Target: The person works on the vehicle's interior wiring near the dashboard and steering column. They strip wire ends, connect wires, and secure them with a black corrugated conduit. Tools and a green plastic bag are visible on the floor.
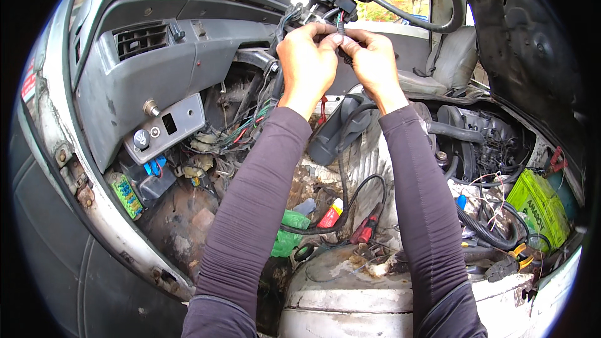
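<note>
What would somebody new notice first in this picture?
Probably the lime-green box, likely a battery, at the far right. Up near the top middle, the left grip and right grip meet, pinching a black cable. Lower down, a green plastic bag shines between the dark sleeves.

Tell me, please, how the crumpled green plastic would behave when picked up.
The green plastic would probably be floppy, since it lies in loose folds. It looks thin, so likely light. It may snag, because a black cable seems to cross it.
</note>
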Demonstrator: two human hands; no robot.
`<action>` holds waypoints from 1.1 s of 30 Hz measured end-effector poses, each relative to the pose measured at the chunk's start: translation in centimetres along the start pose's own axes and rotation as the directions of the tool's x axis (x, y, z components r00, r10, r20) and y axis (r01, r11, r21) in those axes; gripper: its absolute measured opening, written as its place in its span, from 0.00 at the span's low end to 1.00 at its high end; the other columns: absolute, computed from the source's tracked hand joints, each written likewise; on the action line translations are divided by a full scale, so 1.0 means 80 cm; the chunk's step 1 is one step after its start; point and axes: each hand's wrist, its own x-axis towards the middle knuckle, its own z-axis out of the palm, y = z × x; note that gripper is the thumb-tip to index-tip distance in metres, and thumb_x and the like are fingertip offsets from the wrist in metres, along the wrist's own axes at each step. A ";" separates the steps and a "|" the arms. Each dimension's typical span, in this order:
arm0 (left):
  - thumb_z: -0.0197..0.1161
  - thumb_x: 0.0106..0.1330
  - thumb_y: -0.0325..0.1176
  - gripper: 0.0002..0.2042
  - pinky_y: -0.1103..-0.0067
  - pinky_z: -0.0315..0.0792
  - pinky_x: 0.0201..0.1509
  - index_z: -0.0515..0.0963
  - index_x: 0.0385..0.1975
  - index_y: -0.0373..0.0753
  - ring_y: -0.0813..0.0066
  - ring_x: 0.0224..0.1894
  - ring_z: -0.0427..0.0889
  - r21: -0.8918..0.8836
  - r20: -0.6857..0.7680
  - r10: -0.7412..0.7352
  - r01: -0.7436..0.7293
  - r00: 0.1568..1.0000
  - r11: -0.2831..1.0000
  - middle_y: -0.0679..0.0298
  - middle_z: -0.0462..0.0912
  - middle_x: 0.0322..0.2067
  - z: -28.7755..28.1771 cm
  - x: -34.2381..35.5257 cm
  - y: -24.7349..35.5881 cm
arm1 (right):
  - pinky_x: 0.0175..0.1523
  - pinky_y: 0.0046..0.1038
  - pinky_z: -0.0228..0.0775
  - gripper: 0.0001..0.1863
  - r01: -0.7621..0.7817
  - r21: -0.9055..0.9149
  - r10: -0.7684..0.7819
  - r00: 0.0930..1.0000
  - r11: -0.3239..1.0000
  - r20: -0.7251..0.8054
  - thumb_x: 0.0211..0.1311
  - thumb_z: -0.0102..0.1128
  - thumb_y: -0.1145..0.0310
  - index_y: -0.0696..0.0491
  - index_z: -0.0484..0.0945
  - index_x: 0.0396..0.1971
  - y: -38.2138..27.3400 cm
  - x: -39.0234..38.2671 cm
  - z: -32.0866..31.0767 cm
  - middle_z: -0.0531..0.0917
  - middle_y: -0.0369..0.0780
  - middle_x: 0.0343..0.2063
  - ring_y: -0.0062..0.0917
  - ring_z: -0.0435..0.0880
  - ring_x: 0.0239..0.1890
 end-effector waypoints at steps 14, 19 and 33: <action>0.69 0.63 0.26 0.07 0.74 0.80 0.39 0.88 0.38 0.32 0.67 0.29 0.89 0.092 -0.070 0.056 -0.049 0.996 0.995 0.51 0.89 0.28 0.014 -0.002 -0.002 | 0.54 0.36 0.76 0.17 0.026 -0.169 -0.046 0.992 0.985 -0.118 0.64 0.62 0.70 0.66 0.84 0.48 0.003 0.013 0.003 0.88 0.54 0.43 0.40 0.88 0.46; 0.67 0.64 0.25 0.08 0.72 0.81 0.43 0.89 0.40 0.32 0.64 0.33 0.91 0.086 -0.109 0.113 -0.104 0.988 0.991 0.47 0.90 0.32 0.017 -0.004 -0.009 | 0.53 0.34 0.78 0.17 0.130 -0.504 -0.179 0.983 0.854 -0.049 0.66 0.62 0.66 0.63 0.86 0.47 -0.019 0.005 0.001 0.89 0.51 0.41 0.38 0.90 0.44; 0.65 0.63 0.21 0.09 0.69 0.81 0.47 0.88 0.40 0.30 0.52 0.37 0.91 -0.057 -0.104 -0.019 0.013 0.994 0.998 0.44 0.89 0.35 0.018 -0.007 -0.003 | 0.44 0.39 0.80 0.21 0.024 -0.521 -0.034 0.999 0.853 -0.009 0.59 0.68 0.52 0.59 0.89 0.33 -0.031 0.019 -0.010 0.88 0.50 0.27 0.41 0.90 0.34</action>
